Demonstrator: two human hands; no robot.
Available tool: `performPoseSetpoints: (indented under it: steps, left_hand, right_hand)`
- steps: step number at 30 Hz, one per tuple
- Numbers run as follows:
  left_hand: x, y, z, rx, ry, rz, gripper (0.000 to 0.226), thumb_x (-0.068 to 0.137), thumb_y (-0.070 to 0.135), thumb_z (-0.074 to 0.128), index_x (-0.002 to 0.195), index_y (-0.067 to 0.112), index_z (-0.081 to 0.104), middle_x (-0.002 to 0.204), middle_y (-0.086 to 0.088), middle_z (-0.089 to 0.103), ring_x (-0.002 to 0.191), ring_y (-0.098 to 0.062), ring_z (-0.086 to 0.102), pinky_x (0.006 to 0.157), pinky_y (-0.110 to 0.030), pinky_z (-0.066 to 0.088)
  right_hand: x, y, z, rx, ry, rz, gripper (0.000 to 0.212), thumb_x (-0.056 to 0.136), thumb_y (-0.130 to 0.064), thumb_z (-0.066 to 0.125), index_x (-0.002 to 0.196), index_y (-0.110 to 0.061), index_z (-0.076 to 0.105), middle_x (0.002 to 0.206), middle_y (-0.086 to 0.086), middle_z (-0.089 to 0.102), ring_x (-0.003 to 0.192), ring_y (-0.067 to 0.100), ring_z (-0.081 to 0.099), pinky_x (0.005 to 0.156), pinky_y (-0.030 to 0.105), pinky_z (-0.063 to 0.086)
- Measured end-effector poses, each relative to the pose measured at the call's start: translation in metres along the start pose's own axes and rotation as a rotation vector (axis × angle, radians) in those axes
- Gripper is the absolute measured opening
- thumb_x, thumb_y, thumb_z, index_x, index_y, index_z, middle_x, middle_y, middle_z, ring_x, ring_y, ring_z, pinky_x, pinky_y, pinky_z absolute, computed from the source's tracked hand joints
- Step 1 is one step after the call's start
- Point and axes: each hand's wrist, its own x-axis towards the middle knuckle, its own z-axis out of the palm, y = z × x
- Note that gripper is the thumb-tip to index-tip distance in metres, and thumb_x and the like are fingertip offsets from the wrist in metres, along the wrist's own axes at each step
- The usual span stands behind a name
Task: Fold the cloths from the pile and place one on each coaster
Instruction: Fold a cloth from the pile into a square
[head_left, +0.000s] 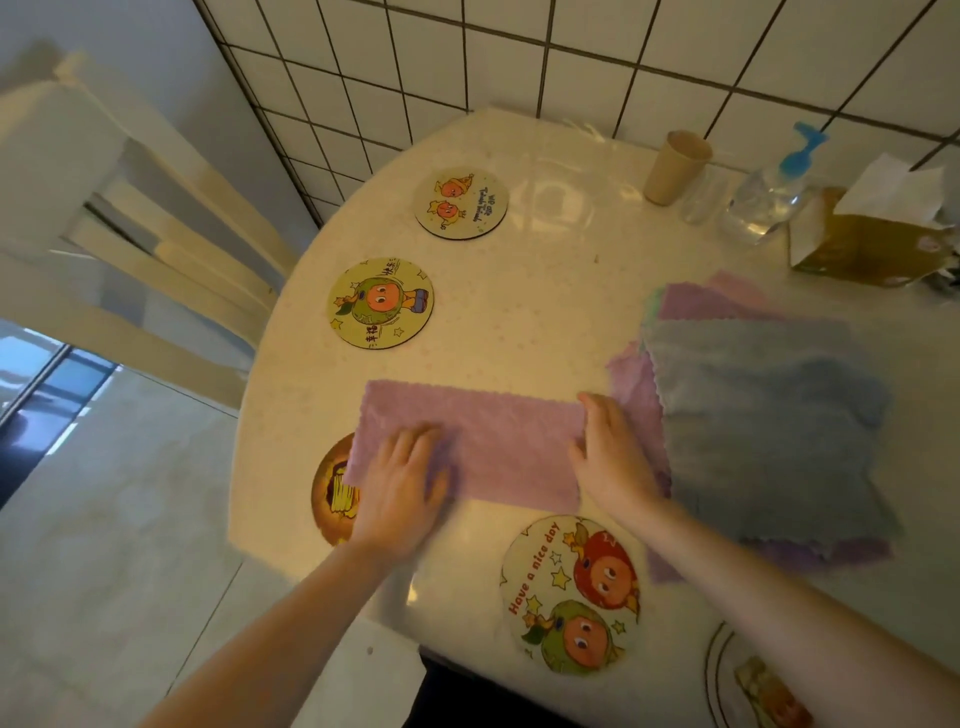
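White-tiled wall backs a pale rounded bench (519, 322). Step in hand: folding. A lilac cloth (483, 447) lies as a long strip near the front edge, overlapping one coaster (332, 493). Left hand (402, 483) presses it flat, fingers spread; right hand (613, 457) holds its right end, grip unclear. Judged next: fold end to end, then place. Count: five coasters visible, none covered properly; one pile (763, 415), several cloths, number indeterminate.

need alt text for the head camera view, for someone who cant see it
Two hands, left hand and right hand, press flat on a purple cloth on a round table, beside a cloth pile. Round cartoon coasters lie around it.
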Motion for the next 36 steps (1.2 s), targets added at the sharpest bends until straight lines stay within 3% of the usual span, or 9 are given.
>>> performPoseSetpoints:
  steps: [3,6,10,16,19,23,30,33,36]
  left_hand:
    - [-0.030,0.012,0.030,0.175,-0.248,0.175,0.062,0.098,0.059,0.028,0.153,0.034,0.012,0.161,0.009,0.006,0.148,-0.018,-0.004,0.120,-0.046,0.001]
    - [-0.047,-0.003,0.043,0.321,-0.291,0.144,0.065,0.097,0.062,0.025,0.153,0.032,0.008,0.161,0.005,0.006,0.148,-0.022,-0.009,0.117,-0.048,-0.001]
    - [-0.054,-0.017,0.034,0.384,-0.274,0.130,0.061,0.098,0.057,0.027,0.152,0.032,0.016,0.160,0.006,0.015,0.148,-0.022,0.003,0.116,-0.044,0.003]
    - [-0.064,-0.028,0.018,0.291,-0.228,-0.171,0.067,0.092,0.065,0.006,0.151,0.035,0.001,0.159,0.011,-0.003,0.147,-0.018,-0.012,0.118,-0.039,-0.007]
    - [-0.063,-0.030,0.016,0.285,-0.191,-0.175,0.071,0.090,0.067,-0.006,0.151,0.032,0.002,0.159,0.007,0.003,0.147,-0.021,-0.004,0.117,-0.037,-0.006]
    - [-0.066,-0.037,0.021,0.328,-0.182,-0.162,0.062,0.097,0.059,0.005,0.152,0.034,-0.004,0.159,0.000,0.014,0.147,-0.025,0.007,0.118,-0.037,-0.003]
    - [-0.058,-0.009,0.018,0.349,-0.148,-0.309,0.075,0.086,0.064,0.016,0.153,0.030,0.009,0.160,0.005,0.005,0.148,-0.023,-0.006,0.118,-0.047,-0.009]
    - [-0.056,0.031,0.026,0.320,-0.115,-0.021,0.080,0.085,0.063,0.040,0.153,0.031,0.013,0.160,0.003,0.015,0.148,-0.024,0.006,0.119,-0.050,-0.001]
    - [-0.064,0.054,0.048,0.304,-0.153,0.187,0.073,0.086,0.058,0.048,0.149,0.027,0.030,0.154,0.000,0.034,0.143,-0.026,0.028,0.114,-0.051,0.027]
  right_hand:
    - [-0.038,-0.001,0.008,-0.255,-0.068,-0.465,0.043,0.093,-0.031,0.043,0.133,-0.014,0.044,0.138,0.002,0.045,0.127,0.019,0.044,0.096,0.036,0.050]
    - [-0.051,0.018,0.028,-0.424,-0.193,-0.751,0.044,0.085,-0.036,0.057,0.122,-0.013,0.056,0.126,0.003,0.057,0.119,0.022,0.053,0.098,0.037,0.048]
    - [-0.045,0.030,0.030,-0.463,-0.265,-0.793,0.054,0.074,-0.019,0.074,0.124,-0.009,0.056,0.128,0.007,0.057,0.120,0.025,0.053,0.096,0.037,0.049]
    - [-0.037,0.025,0.019,-0.567,-0.314,-0.885,0.069,0.059,-0.007,0.077,0.124,-0.004,0.053,0.125,0.013,0.057,0.115,0.030,0.054,0.091,0.039,0.052]
    - [-0.036,0.024,0.018,-0.553,-0.307,-0.883,0.061,0.064,-0.007,0.070,0.122,-0.008,0.051,0.121,0.011,0.057,0.110,0.030,0.053,0.087,0.039,0.052]
    - [-0.030,0.020,0.011,-0.504,-0.269,-0.924,0.045,0.066,-0.005,0.073,0.109,-0.011,0.062,0.102,0.006,0.065,0.093,0.025,0.060,0.077,0.035,0.054]
    - [-0.045,0.006,-0.002,-0.396,-0.291,-0.977,0.020,0.074,-0.008,0.065,0.093,-0.014,0.061,0.091,0.000,0.059,0.080,0.015,0.052,0.064,0.026,0.051]
    - [-0.068,-0.001,0.001,-0.281,-0.302,-0.958,0.023,0.069,-0.009,0.068,0.088,-0.014,0.057,0.083,0.001,0.054,0.071,0.015,0.050,0.049,0.026,0.049]
    - [-0.085,-0.007,0.001,-0.255,-0.304,-1.007,0.036,0.076,-0.012,0.061,0.111,-0.016,0.056,0.087,0.001,0.054,0.076,0.017,0.053,0.057,0.027,0.053]
